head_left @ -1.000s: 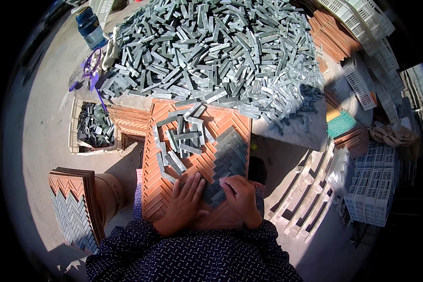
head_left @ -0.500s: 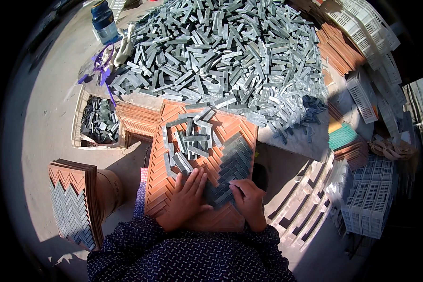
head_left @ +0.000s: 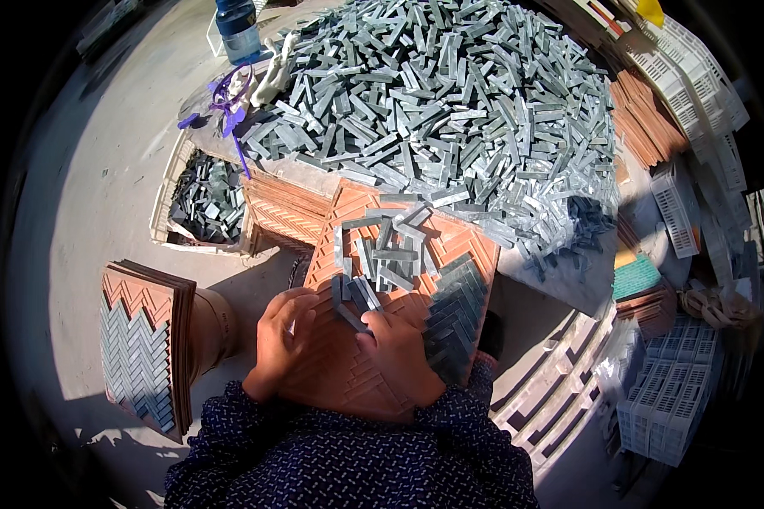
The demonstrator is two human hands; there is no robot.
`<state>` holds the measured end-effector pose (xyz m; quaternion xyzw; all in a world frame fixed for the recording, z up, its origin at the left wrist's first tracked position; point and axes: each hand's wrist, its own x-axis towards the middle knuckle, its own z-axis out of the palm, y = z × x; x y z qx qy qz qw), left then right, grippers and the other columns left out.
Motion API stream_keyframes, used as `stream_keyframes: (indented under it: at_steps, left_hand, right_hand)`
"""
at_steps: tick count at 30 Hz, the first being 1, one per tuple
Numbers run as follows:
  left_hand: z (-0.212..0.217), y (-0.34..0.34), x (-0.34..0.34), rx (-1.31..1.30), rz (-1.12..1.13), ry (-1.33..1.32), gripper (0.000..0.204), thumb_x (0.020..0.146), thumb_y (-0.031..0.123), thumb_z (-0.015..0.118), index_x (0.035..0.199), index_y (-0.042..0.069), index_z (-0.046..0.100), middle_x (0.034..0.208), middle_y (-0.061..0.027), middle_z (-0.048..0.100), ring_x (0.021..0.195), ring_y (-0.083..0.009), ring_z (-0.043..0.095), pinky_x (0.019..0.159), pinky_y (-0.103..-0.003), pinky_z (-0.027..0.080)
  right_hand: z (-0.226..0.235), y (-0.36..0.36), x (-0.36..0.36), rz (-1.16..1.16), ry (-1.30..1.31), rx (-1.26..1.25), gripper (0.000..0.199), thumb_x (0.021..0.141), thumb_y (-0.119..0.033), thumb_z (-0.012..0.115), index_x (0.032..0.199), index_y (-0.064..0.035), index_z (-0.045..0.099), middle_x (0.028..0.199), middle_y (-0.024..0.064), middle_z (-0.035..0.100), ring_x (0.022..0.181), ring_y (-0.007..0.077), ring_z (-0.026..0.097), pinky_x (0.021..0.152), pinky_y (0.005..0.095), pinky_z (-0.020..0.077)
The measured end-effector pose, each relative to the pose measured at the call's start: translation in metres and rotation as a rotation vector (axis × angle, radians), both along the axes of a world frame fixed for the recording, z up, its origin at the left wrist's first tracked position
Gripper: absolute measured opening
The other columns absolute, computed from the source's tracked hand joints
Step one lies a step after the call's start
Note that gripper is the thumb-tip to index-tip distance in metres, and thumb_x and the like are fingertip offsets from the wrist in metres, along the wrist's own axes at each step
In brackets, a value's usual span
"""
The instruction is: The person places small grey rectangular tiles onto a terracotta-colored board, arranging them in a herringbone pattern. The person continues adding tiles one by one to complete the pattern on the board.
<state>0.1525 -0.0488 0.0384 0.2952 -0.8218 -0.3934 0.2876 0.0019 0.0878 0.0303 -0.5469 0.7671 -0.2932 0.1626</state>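
In front of me lies an orange tray (head_left: 331, 356) with a moulded herringbone pattern. Dark grey-green stone strips (head_left: 458, 314) fill its right part in a herringbone layout. Several loose stone strips (head_left: 390, 252) lie jumbled on its upper middle. My right hand (head_left: 399, 352) is over the tray, thumb and forefinger pinched at the lower end of a stone strip (head_left: 346, 312) below that jumble. By the tray's left edge, my left hand (head_left: 282, 339) is raised with fingers curved and a gap before the thumb; I see nothing held in it.
A large heap of stone strips (head_left: 450, 93) covers the table beyond the tray. A crate of dark pieces (head_left: 163, 216) and stacked orange trays (head_left: 289, 204) stand left; nearer is a stack with a filled tray (head_left: 136, 365). A pallet (head_left: 560, 382) and white crates (head_left: 666, 399) are right.
My left hand has lifted off the tray and moved left to its edge. My right hand has left the laid strips and moved left to the loose ones. The whole view has shifted.
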Motion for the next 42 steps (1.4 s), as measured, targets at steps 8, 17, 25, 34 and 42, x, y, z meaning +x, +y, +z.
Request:
stream_keyframes:
  at_steps: [8,17,25,34,42]
  left_hand:
    - [-0.019,0.008,-0.001,0.385,-0.196,0.069,0.025,0.084,-0.001,0.063,0.109,0.002,0.064,0.104,-0.0104,0.066,0.097,-0.0210,0.064,0.084,-0.030,0.050]
    - [-0.023,0.038,-0.027,1.024,-0.361,0.189,0.020,0.088,-0.002,0.062,0.107,0.002,0.061,0.096,-0.0002,0.062,0.090,-0.0074,0.059,0.080,-0.024,0.049]
    - [-0.010,0.046,-0.037,0.861,-0.268,-0.015,0.022,0.087,0.003,0.065,0.108,0.000,0.061,0.095,-0.0056,0.066,0.087,-0.0123,0.064,0.078,-0.026,0.052]
    - [-0.018,0.021,-0.017,0.802,-0.175,0.092,0.021,0.088,-0.002,0.060,0.109,-0.003,0.059,0.105,-0.0069,0.064,0.103,-0.0138,0.060,0.093,-0.029,0.046]
    - [-0.017,0.021,-0.014,0.482,-0.190,-0.047,0.017,0.086,0.003,0.064,0.103,-0.002,0.064,0.097,-0.0127,0.067,0.093,-0.0192,0.066,0.082,-0.029,0.052]
  right_hand:
    - [0.011,0.033,-0.009,-0.173,-0.866,0.075,0.022,0.088,-0.006,0.063,0.108,0.0034,0.060,0.090,0.0067,0.067,0.078,0.0091,0.062,0.069,0.0226,0.0501]
    - [0.034,0.043,-0.005,-0.155,-0.544,-0.026,0.022,0.086,-0.007,0.065,0.106,0.0012,0.063,0.091,0.0118,0.067,0.079,0.0190,0.065,0.067,0.0285,0.0512]
    - [0.026,0.062,0.006,-0.102,-0.118,-0.058,0.027,0.078,-0.007,0.068,0.103,-0.0001,0.061,0.090,0.0147,0.062,0.075,0.0315,0.064,0.064,0.0364,0.0517]
    - [0.003,0.105,0.033,-0.184,0.026,0.077,0.026,0.076,-0.007,0.069,0.101,-0.0016,0.062,0.089,0.0151,0.062,0.076,0.0302,0.064,0.066,0.0365,0.0528]
    - [0.004,0.100,0.035,-0.191,0.064,0.041,0.028,0.077,-0.005,0.068,0.105,-0.0021,0.062,0.089,0.0145,0.061,0.077,0.0305,0.062,0.067,0.0370,0.0518]
